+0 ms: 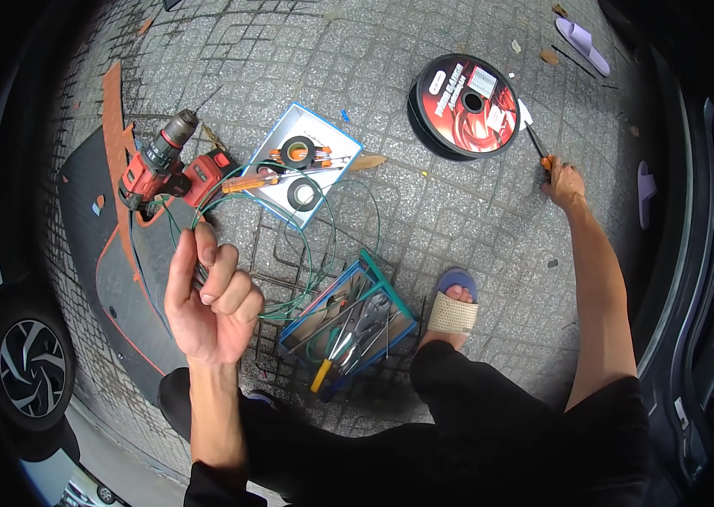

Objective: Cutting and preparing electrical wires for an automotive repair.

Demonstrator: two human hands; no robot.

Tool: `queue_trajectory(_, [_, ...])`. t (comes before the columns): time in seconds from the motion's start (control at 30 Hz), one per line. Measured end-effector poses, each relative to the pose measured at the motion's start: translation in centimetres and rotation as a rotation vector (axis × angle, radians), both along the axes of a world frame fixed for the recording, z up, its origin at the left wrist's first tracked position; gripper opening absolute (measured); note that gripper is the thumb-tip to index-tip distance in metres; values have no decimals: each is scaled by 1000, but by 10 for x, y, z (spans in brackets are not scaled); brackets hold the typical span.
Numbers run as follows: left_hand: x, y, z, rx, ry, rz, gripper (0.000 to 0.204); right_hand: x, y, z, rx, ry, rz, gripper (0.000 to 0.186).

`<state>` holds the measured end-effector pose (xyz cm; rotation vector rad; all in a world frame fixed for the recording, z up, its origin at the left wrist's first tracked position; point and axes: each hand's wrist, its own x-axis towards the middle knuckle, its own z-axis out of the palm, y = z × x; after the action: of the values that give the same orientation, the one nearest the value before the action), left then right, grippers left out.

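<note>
My left hand is raised at lower left of centre, fingers curled round a loose coil of thin green wire. My right hand reaches to the upper right, gripping a slim orange-and-dark tool whose far end is by a white scrap at the edge of a large black cable spool with a red label. Wire loops cross a shallow blue-and-white box holding tape rolls and orange-handled screwdrivers. A red cordless drill lies left of the box.
An open tool tray with pliers is beside my sandalled foot. An orange-and-grey board lies left on the paving. A car wheel is at far left, a dark car edge at right, lilac slippers nearby.
</note>
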<state>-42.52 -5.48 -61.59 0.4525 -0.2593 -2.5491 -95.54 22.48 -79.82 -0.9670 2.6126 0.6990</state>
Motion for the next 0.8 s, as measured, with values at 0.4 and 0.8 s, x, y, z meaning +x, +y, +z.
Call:
queue_trajectory(0.4, [90, -24, 6, 100, 244, -45, 30, 212, 24, 111, -624, -978, -900, 44])
queue_trajectory(0.8, [113, -27, 2, 51, 295, -234, 27, 456, 5, 127, -137, -1251, -622, 55])
